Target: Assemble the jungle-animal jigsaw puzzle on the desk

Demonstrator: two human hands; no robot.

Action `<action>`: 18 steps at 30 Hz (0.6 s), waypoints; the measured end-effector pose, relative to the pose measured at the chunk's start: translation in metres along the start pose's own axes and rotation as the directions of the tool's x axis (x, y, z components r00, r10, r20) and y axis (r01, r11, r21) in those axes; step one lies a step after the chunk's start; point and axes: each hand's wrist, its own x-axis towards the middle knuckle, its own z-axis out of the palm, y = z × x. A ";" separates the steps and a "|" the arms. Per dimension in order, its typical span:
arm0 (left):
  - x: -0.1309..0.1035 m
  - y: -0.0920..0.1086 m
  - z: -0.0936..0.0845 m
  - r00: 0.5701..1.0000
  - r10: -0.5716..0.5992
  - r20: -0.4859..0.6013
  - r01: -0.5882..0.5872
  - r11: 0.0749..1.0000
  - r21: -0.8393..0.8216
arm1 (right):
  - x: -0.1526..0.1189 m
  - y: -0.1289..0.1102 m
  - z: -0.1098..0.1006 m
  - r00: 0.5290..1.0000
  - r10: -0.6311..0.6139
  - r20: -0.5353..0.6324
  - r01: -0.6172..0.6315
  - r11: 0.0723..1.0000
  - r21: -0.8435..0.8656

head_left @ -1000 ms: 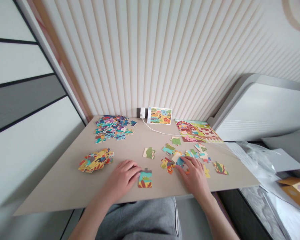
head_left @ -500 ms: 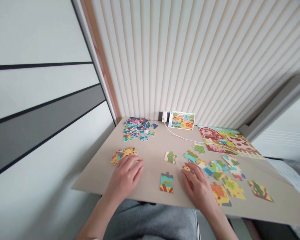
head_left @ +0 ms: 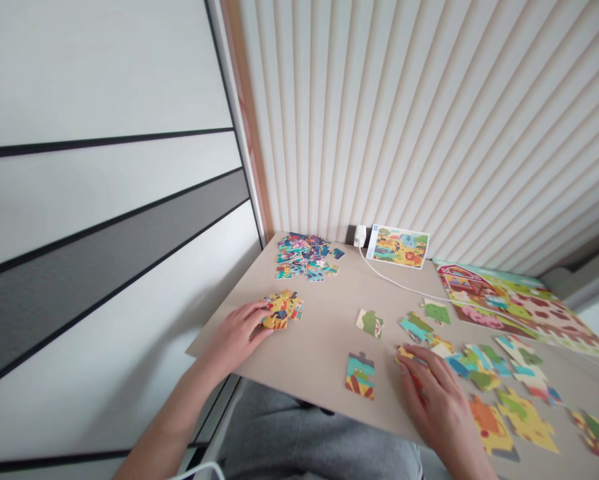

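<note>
My left hand (head_left: 240,333) is at the left side of a small pile of yellow puzzle pieces (head_left: 295,307). Its thumb and fingers close on a puzzle piece (head_left: 278,320) with a dark figure at the pile's front. My right hand (head_left: 436,387) is bent over a yellow and red puzzle piece (head_left: 403,353), its fingers covering most of it. Between the hands lie a frog puzzle piece (head_left: 360,375) and a green puzzle piece (head_left: 370,323), apart from each other.
Several loose pieces, among them an orange one (head_left: 490,423) and a yellow one (head_left: 526,417), spread to the right. A blue-purple pile (head_left: 306,255) lies at the back left. Behind stand a picture card (head_left: 399,247) and a white charger (head_left: 360,235); its cable crosses a farm picture (head_left: 509,300).
The view has swung left, so the table appears further right. My left hand has drawn back leftward from over the yellow pile to its edge. My right hand stays over the same piece.
</note>
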 end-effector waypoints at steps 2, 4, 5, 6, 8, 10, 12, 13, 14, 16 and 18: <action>-0.001 -0.002 -0.005 1.000 0.003 0.002 -0.003 1.000 -0.001 | 0.000 0.001 0.000 1.000 -0.003 0.004 0.003 1.000 0.000; -0.005 -0.005 -0.011 1.000 -0.009 0.012 0.009 1.000 -0.001 | 0.000 0.002 0.001 1.000 -0.011 0.008 0.011 1.000 0.000; -0.008 -0.007 -0.013 1.000 -0.020 0.022 0.020 1.000 0.000 | 0.000 0.002 0.001 1.000 -0.014 0.013 0.014 1.000 -0.001; -0.012 -0.008 -0.016 0.999 -0.030 0.027 0.030 1.000 0.002 | 0.000 0.003 0.002 1.000 -0.016 0.020 0.016 1.000 -0.001; -0.017 -0.010 -0.020 0.999 -0.045 0.029 0.044 0.999 0.011 | 0.000 0.004 0.003 0.999 -0.017 0.032 0.017 1.000 -0.003; -0.018 -0.008 -0.022 0.997 -0.053 0.048 0.052 0.998 0.027 | 0.000 0.004 0.003 0.999 -0.016 0.041 0.016 1.000 -0.007; -0.012 -0.003 -0.020 0.994 -0.054 0.092 0.051 0.998 0.037 | -0.001 0.004 0.004 0.999 -0.013 0.046 0.014 1.000 -0.014; -0.008 0.001 -0.017 0.992 -0.054 0.116 0.051 0.998 0.036 | -0.001 0.004 0.004 0.999 -0.011 0.048 0.012 1.000 -0.020; -0.002 0.004 -0.013 0.990 -0.054 0.134 0.050 0.998 0.027 | -0.001 0.004 0.004 0.999 -0.010 0.050 0.012 1.000 -0.025; 0.011 0.008 -0.003 0.988 -0.058 0.141 0.061 0.998 -0.014 | -0.001 0.004 0.004 0.999 -0.010 0.053 0.012 0.999 -0.034; 0.022 0.009 0.007 0.991 -0.069 0.117 0.080 0.993 -0.090 | -0.001 0.004 0.003 0.998 -0.011 0.056 0.013 0.999 -0.039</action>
